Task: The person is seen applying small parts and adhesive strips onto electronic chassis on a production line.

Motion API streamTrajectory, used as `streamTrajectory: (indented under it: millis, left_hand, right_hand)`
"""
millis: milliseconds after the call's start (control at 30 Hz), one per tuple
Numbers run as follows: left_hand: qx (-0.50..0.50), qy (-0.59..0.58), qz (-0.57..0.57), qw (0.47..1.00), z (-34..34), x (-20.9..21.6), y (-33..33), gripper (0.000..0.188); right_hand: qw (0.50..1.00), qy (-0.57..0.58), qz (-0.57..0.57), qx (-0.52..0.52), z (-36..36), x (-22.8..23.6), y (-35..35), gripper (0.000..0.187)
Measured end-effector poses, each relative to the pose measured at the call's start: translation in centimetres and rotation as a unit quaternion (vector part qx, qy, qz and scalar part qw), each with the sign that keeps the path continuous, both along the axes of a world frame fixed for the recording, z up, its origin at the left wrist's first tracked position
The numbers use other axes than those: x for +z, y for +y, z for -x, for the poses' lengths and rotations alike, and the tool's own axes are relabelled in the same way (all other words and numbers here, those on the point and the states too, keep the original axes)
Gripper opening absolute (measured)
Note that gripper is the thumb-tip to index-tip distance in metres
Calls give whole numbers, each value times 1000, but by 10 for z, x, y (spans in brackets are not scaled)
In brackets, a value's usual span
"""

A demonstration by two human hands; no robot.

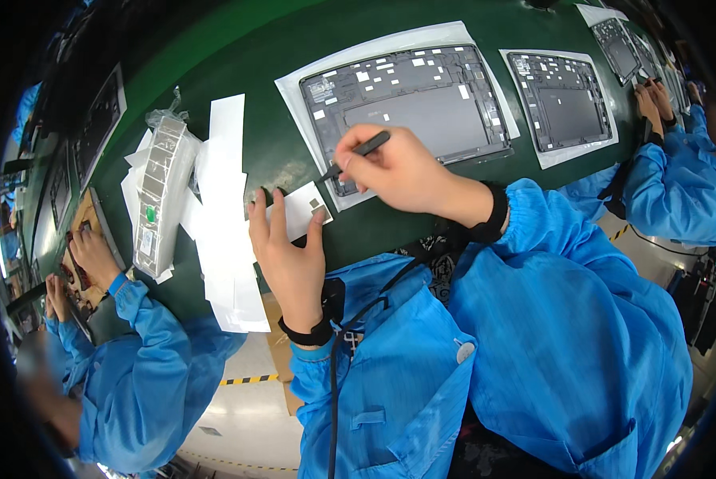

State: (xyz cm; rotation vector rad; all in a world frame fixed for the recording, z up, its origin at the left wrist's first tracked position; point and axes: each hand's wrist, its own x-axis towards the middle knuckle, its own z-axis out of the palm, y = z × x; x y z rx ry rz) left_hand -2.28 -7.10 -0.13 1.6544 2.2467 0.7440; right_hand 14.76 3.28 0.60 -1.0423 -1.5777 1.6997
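My right hand [394,168] grips a slim black pen-shaped tool [371,144], its tip pointing down and left toward a small white sheet. Whether the tool has two prongs I cannot tell. Small dark square pieces [315,203] sit on the right end of that white sheet [295,209]. My left hand [290,259] rests on the sheet with its fingers spread, the thumb beside the squares. Just beyond my right hand lies a dark tablet-like housing [422,112] with several white patches, on white backing; the hand covers part of its near edge.
Left of my hands are long white paper strips [226,176] and a clear-wrapped stack of silvery pieces [160,191]. A second dark housing [561,104] lies to the right on the green table [254,104]. People in blue sleeves work at both sides.
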Motion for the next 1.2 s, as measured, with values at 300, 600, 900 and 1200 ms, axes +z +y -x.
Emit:
streamTrajectory:
  millis: [300,600,900,1200]
  left_hand:
    - [4,24,2,1000,-3,-18,0,58]
    - [10,20,6,1000,-1,-16,1,58]
    - [13,14,11,1000,-1,-16,1,60]
    - [-37,96,-21,995,1,15,28,39]
  right_hand:
    - [990,-90,-83,69,4,-3,2,13]
    - [995,-56,-52,60,11,-6,-2,14]
    - [997,60,49,15,8,-4,-3,15]
    - [982,84,-65,-155,-11,-15,55,18]
